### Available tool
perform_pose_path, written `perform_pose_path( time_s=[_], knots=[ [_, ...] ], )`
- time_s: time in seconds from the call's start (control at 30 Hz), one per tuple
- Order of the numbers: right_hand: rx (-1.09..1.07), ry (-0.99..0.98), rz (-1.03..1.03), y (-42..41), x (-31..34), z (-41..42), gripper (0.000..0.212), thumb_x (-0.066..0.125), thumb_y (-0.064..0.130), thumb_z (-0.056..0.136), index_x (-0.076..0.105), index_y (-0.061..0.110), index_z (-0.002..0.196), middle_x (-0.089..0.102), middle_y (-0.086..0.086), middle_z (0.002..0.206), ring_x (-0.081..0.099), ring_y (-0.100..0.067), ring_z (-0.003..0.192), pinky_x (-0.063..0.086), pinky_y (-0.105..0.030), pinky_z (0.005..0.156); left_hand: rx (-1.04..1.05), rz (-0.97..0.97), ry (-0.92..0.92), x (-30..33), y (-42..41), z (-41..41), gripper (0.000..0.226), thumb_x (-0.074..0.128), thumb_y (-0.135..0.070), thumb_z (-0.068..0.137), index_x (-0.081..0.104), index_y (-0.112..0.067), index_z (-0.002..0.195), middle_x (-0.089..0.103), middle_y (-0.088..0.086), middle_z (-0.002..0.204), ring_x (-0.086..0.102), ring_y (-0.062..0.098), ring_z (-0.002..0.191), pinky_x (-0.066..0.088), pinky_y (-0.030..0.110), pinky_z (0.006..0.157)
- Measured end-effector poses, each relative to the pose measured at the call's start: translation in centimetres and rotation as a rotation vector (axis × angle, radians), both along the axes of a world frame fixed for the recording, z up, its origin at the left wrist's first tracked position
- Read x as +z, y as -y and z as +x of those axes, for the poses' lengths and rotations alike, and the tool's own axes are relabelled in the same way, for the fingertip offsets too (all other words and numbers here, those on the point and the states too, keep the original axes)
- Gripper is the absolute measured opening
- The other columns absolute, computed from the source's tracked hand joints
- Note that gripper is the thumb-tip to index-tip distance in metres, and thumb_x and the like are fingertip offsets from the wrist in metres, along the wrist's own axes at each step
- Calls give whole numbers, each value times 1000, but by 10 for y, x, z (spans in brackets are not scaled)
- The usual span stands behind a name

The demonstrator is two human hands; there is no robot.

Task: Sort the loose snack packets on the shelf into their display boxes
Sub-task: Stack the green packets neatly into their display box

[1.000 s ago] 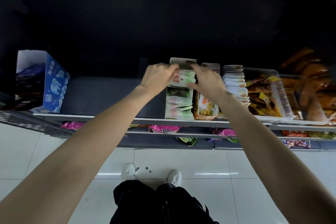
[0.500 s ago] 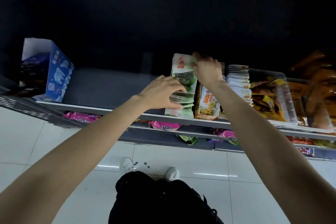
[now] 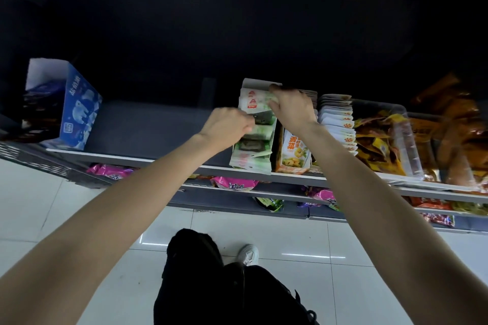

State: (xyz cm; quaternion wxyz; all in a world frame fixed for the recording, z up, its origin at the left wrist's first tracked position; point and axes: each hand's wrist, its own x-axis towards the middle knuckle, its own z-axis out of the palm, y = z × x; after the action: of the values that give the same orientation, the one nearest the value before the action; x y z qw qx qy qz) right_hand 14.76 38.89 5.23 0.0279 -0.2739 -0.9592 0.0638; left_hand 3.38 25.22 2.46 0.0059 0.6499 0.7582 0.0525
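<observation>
Two hands: both working at 12 o'clock on one row of green packets (image 3: 252,137).
Packets: standing on edge in a file on the shelf (image 3: 148,126), running front to back; orange box (image 3: 291,152) touching at 3 o'clock.
Handling: judged light, thin, soft and slick film; likely fanning or toppling if released; best taken by pinching the top edges.
Left hand (image 3: 227,128): fingers curling into the row's middle, pinching packet tops.
Right hand (image 3: 291,109): fingers curling over the rearmost packets, gripping their upper edge.
Neighbours: white packets (image 3: 339,124) at 2 o'clock; blue box (image 3: 79,111) at 10 o'clock, well apart.
</observation>
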Motion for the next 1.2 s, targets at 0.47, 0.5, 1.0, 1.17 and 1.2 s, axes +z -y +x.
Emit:
perform_pose_path(
  time_s=[0.47, 0.5, 1.0, 1.17, 1.2],
  knots=[
    [-60, 16, -51, -4, -1, -2, 35, 49, 21, 94, 51, 16, 128, 62, -19, 112, 58, -39, 102, 46, -41, 78, -119, 35, 398, 35, 21, 6, 52, 68, -57, 73, 58, -22, 110, 55, -8, 116, 47, 12, 110, 34, 31, 97],
    [-60, 5, -48, -3, -2, -1, 34, 49, 21, 93, 51, 16, 127, 62, -19, 112, 58, -39, 102, 45, -41, 78, -140, -110, 403, 37, 27, 7, 58, 66, -61, 71, 56, -25, 116, 51, -12, 119, 43, 8, 112, 30, 28, 98],
    [-54, -72, -76, -1, 0, 5, 33, 53, 25, 94, 54, 15, 126, 64, -16, 109, 58, -36, 102, 46, -39, 78, -16, -83, 196, 6, 14, 2, 22, 46, -25, 98, 64, -17, 107, 68, -2, 106, 64, 18, 90, 47, 31, 77],
    [-17, -213, -339, -5, 1, 15, 38, 44, 42, 98, 63, 11, 108, 65, -5, 89, 62, -29, 93, 43, -32, 71, 176, 84, 180, 17, -8, -11, 29, 50, -28, 96, 62, -21, 121, 70, 8, 106, 65, 32, 94, 50, 40, 79],
    [-16, -205, -390, -4, 2, 18, 43, 44, 48, 96, 62, 12, 112, 65, -3, 96, 61, -26, 99, 43, -31, 75, 188, 67, 156, 18, -12, -11, 32, 51, -30, 95, 59, -22, 125, 69, 9, 105, 64, 34, 94, 49, 41, 79]
  ],
)
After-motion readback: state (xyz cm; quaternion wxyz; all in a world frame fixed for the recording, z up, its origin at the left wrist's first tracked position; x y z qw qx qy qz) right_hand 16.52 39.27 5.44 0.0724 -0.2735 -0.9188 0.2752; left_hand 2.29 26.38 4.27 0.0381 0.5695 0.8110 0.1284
